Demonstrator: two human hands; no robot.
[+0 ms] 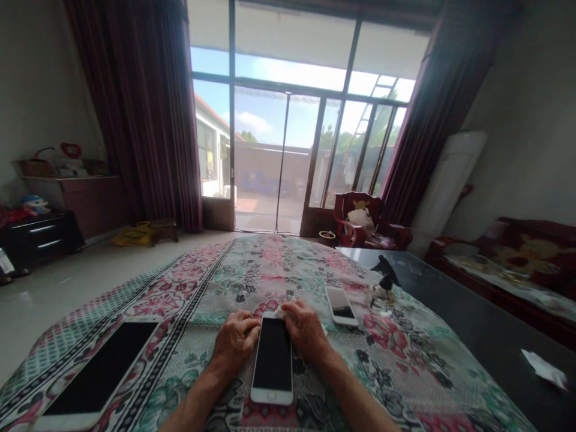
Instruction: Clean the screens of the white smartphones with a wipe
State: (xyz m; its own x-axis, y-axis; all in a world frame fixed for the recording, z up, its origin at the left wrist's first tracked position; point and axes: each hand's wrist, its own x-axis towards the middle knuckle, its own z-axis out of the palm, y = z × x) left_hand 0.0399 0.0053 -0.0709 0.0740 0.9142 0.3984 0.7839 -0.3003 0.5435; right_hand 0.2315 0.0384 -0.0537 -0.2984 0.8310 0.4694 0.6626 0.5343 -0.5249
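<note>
A white smartphone (272, 357) with a black screen lies face up on the flowered tablecloth (216, 354), straight in front of me. My left hand (236, 337) is closed at its upper left edge, fingers curled against the side of the phone. At the upper right corner, my right hand (306, 329) pinches a small white wipe (279, 312), most of it hidden under the fingers. A second white smartphone (341, 305) lies just beyond my right hand. To the left rests a larger white device (102, 367) with a black screen, like a tablet or big phone.
A clear bottle with a black spray head (385, 287) stands at the right of the cloth. On the dark tabletop (477, 336) lies a crumpled white tissue (545, 369). Beyond the table are a red wooden chair (357, 219), glass doors (274, 162) and purple curtains (139, 114).
</note>
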